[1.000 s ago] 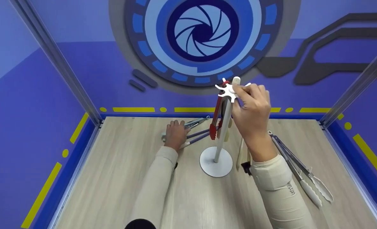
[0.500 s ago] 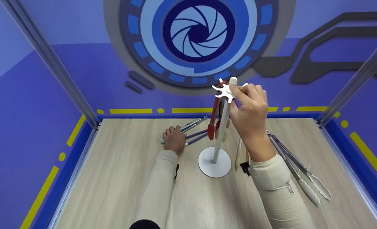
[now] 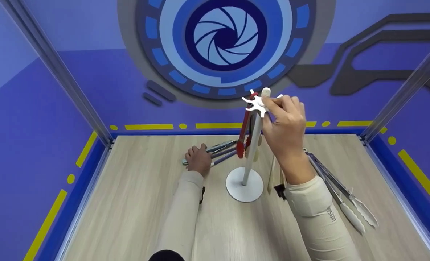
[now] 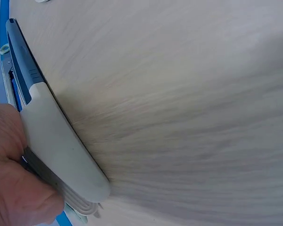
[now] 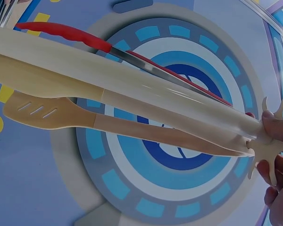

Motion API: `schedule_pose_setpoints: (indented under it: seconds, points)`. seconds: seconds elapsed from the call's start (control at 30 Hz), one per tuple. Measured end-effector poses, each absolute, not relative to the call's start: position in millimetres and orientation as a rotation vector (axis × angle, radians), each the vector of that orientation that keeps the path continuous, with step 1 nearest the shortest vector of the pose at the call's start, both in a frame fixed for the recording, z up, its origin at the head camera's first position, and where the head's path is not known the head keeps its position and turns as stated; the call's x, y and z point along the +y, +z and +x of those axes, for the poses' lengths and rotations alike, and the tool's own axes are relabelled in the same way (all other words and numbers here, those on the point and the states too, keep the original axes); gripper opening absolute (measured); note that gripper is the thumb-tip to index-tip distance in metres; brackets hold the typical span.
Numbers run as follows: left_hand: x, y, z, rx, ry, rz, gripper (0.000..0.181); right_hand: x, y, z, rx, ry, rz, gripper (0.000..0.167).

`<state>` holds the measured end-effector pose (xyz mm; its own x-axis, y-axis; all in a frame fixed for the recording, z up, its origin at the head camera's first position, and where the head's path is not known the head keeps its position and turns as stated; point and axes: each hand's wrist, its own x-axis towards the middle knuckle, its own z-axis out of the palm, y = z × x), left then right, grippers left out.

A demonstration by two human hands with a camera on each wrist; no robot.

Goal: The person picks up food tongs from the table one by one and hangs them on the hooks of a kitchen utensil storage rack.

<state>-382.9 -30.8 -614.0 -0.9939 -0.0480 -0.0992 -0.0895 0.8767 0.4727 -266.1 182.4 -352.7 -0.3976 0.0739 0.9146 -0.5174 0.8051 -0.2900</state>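
My left hand [image 3: 198, 158] grips grey-teal tongs [image 3: 220, 145] lying on the table, its fingers curled over their near end. Close beside it lie blue-handled tongs [image 3: 224, 157]; in the left wrist view their white head [image 4: 61, 141] is next to the hand [image 4: 16, 183]. With thumb and fingers, my right hand [image 3: 285, 125] pinches the white star-shaped top [image 3: 257, 105] of an upright stand. Red tongs [image 3: 244, 127] hang from one of its arms. Beige tongs with a slotted head [image 5: 37, 110] also hang there in the right wrist view, partly hidden by the pole in the head view.
The stand's round base [image 3: 244, 188] rests mid-table. To its right, long metal tongs with white heads [image 3: 352, 217] lie on the table [image 3: 135, 210]. A pale tool [image 3: 271, 175] lies partly behind my right wrist. Blue printed walls [image 3: 84, 83] enclose the back and sides.
The far end of the grey-teal tongs has swung toward me and to the blue-handled tongs, and their arms look more spread. My right hand still holds the stand's top.
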Motion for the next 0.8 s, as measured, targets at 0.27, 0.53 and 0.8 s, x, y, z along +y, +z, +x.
schedule_pose_setpoints:
  seconds: [0.27,0.53,0.8]
  points:
    - [-29.4,-613.6,-376.7,3.022,0.810,-0.158,0.044,181.5,-353.5,-266.7,-1.885,0.677,0.336,0.019]
    - [-28.5,-612.3,-376.9,3.013,0.799,-0.214,0.045,182.0,-353.7,-267.1,-1.875,0.684,0.333,0.019]
    - [-33.0,-615.7,-385.5,2.920,0.884,-0.283,0.052,182.1,-353.1,-266.9,-1.867,0.692,0.341,0.025]
